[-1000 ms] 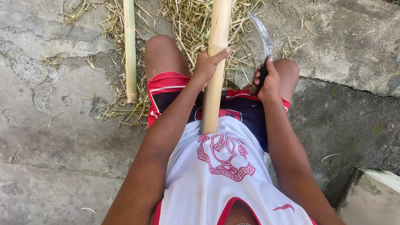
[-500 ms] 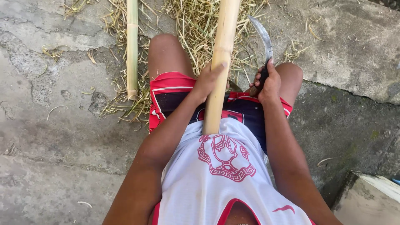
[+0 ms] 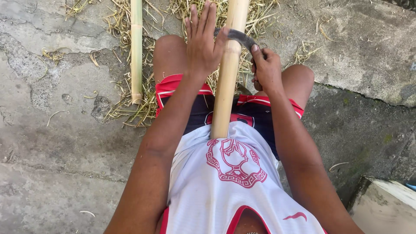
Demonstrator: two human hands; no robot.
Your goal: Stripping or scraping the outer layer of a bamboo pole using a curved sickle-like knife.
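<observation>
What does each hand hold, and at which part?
The right hand grips a curved knife by its handle, blade across the bamboo pole. The left hand holds nothing; it rests open against the pole and the blade's tip.

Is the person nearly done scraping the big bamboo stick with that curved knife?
Some work looks done: dry shavings litter the ground, and a second bamboo pole lies aside. In hand now: the right hand holds a curved blade against the bamboo stick, with the left hand pressing flat beside it. How much remains is hard to tell, since the stick runs out of view.
</observation>
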